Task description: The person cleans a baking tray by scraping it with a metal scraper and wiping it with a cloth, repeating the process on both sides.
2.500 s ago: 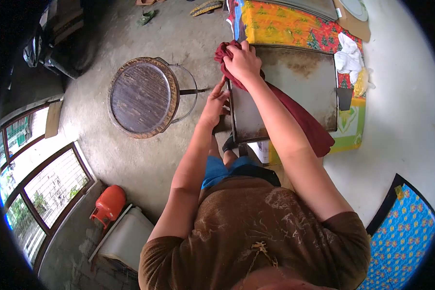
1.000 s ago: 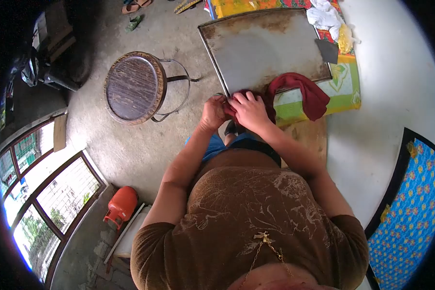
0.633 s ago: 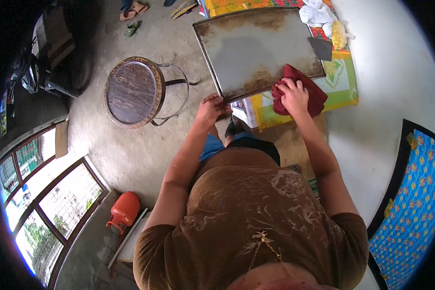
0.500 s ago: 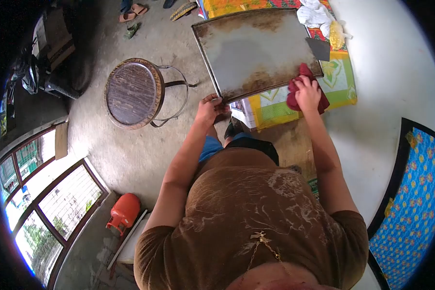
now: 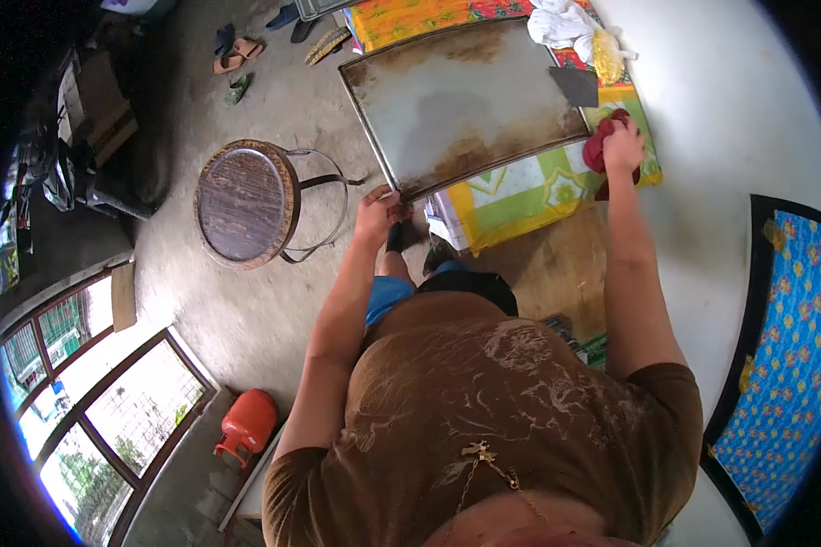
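Observation:
A flat metal sheet with a raised rim, grey in the middle and rusty brown along its edges, lies on a table with a patterned plastic cover. My left hand is closed around the sheet's near left corner. Bunched under my right hand is a dark red cloth, just past the sheet's right edge and over the table cover. The fingers of that hand are wrapped on the cloth. A small dark grey flat piece overlaps the sheet's right edge.
White fabric and a yellow plastic bag lie at the table's far right, near the white wall. On the left stands a round wooden stool. Slippers are on the floor behind it. An orange gas cylinder sits lower left.
My right hand has moved right with the red cloth, from the sheet's near right corner to beyond its edge. My left hand still holds the other corner. The view has shifted slightly.

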The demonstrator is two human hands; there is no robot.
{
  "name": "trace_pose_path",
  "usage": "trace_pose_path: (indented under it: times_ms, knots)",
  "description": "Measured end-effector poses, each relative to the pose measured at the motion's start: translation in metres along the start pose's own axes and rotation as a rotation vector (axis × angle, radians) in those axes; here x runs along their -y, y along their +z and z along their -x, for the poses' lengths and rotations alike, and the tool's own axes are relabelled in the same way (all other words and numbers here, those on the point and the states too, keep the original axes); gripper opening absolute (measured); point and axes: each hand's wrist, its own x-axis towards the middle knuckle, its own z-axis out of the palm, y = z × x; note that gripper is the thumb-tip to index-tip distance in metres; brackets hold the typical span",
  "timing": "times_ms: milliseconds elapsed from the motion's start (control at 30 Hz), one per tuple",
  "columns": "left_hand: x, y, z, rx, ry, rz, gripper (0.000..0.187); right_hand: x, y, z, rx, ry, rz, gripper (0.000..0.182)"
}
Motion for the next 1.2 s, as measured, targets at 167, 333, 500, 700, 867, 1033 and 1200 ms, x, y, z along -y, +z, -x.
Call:
trace_pose_path:
  times_ms: [167, 333, 500, 700, 867, 1033, 1200]
  knots:
    - [-0.019, -0.028, -0.015, -0.046, 0.074, -0.095, 0.027, -0.013, -0.01, -0.032, 0.38, 0.378, -0.058, 0.051]
    - [-0.032, -0.017, -0.011, -0.169, 0.092, -0.048, 0.034, 0.022, -0.007, -0.063, 0.296, 0.023, -0.084, 0.067]
    - [-0.017, -0.032, 0.001, -0.24, 0.132, -0.045, 0.036, 0.063, 0.047, -0.104, 0.258, -0.027, -0.401, 0.088]
    - [0.004, -0.056, 0.038, -0.389, -0.041, -0.156, 0.02, 0.075, 0.098, -0.126, 0.432, 0.241, -0.479, 0.116]
    - [0.014, -0.08, 0.047, -0.428, -0.162, -0.618, 0.042, 0.06, 0.139, -0.143, 0.349, 0.372, -0.502, 0.09]
    - [0.003, -0.067, 0.053, -0.31, -0.157, -0.554, 0.047, 0.063, 0.09, -0.103, 0.415, 0.782, -1.739, 0.048]
    - [-0.003, -0.056, 0.049, -0.246, -0.114, -0.43, 0.043, 0.126, -0.027, -0.02, 0.55, 0.461, -1.776, 0.043]
